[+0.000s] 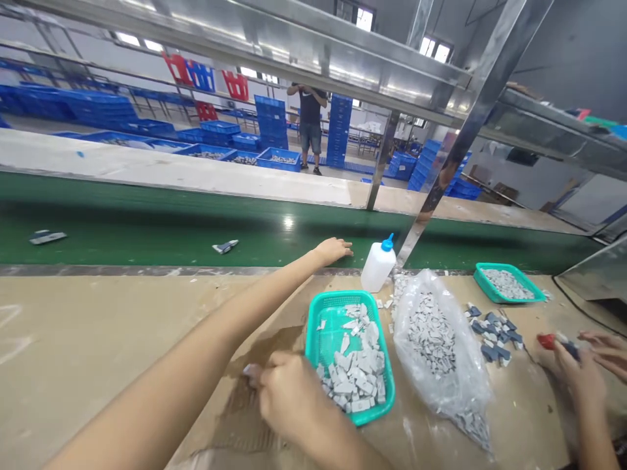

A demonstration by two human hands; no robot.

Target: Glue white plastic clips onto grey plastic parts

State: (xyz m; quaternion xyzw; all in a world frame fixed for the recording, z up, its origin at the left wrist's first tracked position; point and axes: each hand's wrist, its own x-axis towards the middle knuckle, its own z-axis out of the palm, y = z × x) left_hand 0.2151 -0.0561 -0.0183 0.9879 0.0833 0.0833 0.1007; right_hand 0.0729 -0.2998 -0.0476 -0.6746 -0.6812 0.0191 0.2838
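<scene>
My left hand (334, 250) is stretched forward over the green belt (161, 228), palm down with its fingers apart and nothing seen in it. Low in the middle, my right hand (289, 395) pinches a small whitish piece (251, 371) above the brown cardboard on the table. Just right of that hand stands a green basket (390, 385), part filled with light grey plastic pieces (360, 375). Two grey-and-white parts (225, 247) (48, 237) lie on the belt, left of my left hand.
A white bottle (377, 266) with a blue cap stands behind the basket. Right of it are a plastic bag of pieces (431, 339), dark parts (496, 333) and another green basket (509, 284). Someone's hands (582, 365) work at far right. A metal post (441, 176) rises beyond the bottle.
</scene>
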